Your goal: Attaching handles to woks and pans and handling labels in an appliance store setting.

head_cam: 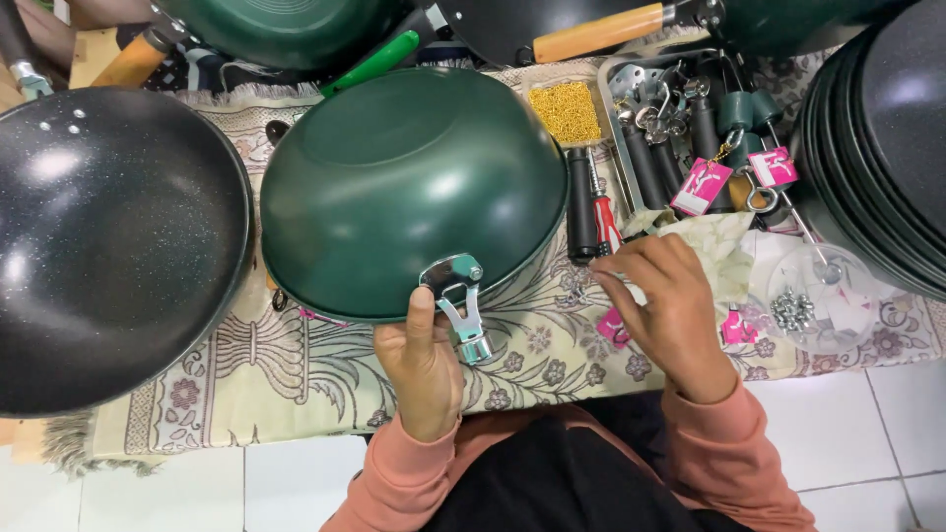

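A dark green wok (404, 187) lies upside down on a patterned cloth (286, 379). A shiny metal handle bracket (458, 300) is fixed at its near rim. My left hand (422, 369) grips the rim there, thumb pressed beside the bracket. My right hand (665, 310) hovers to the right over the cloth with its fingers curled; whether it holds a small part I cannot tell. Pink tags (613, 327) lie under it.
A black speckled wok (108, 236) sits at left, stacked black pans (887, 138) at right. A metal tray (619, 74) holds dark handles with pink tags (702, 185). Gold beads (564, 110), a red-handled screwdriver (603, 212) and a clear dish of screws (793, 310) are nearby.
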